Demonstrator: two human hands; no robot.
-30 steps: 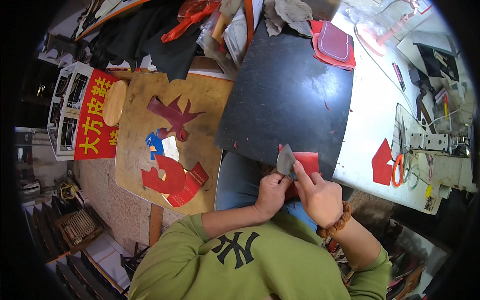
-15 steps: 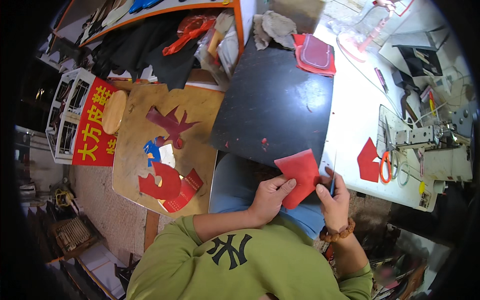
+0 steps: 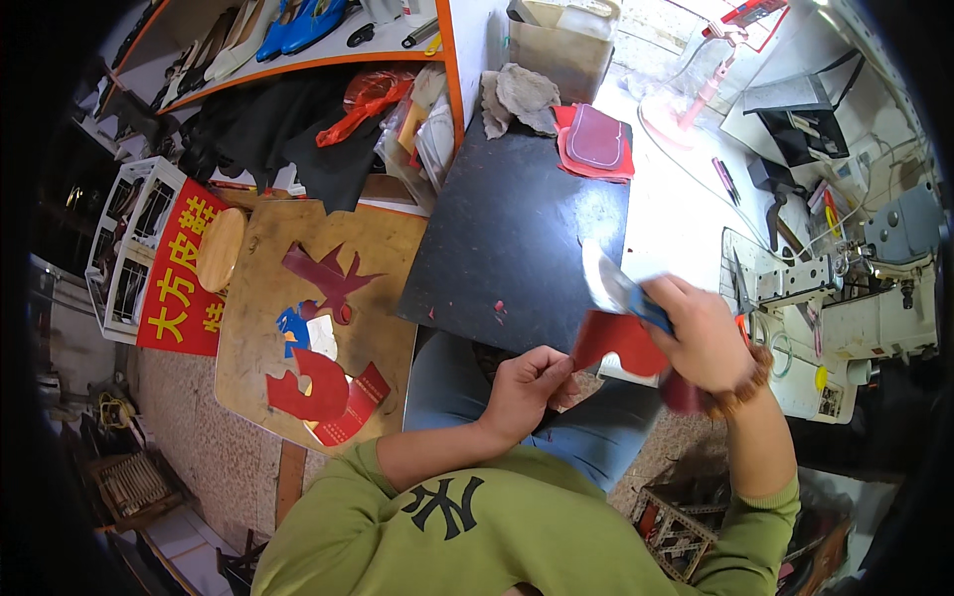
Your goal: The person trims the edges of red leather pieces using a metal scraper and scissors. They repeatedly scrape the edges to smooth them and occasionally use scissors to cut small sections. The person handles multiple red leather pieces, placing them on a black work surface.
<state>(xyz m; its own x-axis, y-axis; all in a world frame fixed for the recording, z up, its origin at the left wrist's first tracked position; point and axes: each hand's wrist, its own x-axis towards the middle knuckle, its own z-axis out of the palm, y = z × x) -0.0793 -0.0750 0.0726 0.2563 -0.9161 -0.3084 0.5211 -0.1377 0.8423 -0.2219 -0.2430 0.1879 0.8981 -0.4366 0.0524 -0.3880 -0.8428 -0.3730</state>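
Note:
My left hand pinches the left corner of a red leather piece over my lap. My right hand is wrapped round the blue handle of a knife. Its broad pale blade points up and to the left, above the leather, and I cannot tell whether it touches. The right part of the leather runs behind my right hand, hidden there. Below that hand shows a blurred dark red patch, possibly more leather.
A black board lies ahead, with stacked red and maroon pieces at its far corner. Leather scraps lie on the wooden board at left. A sewing machine stands at right on the white table.
My right hand has risen and turned over, bringing the knife's blade up broadside to view. The leather has dropped and tilted, my left hand now at its left corner. The view has shifted slightly.

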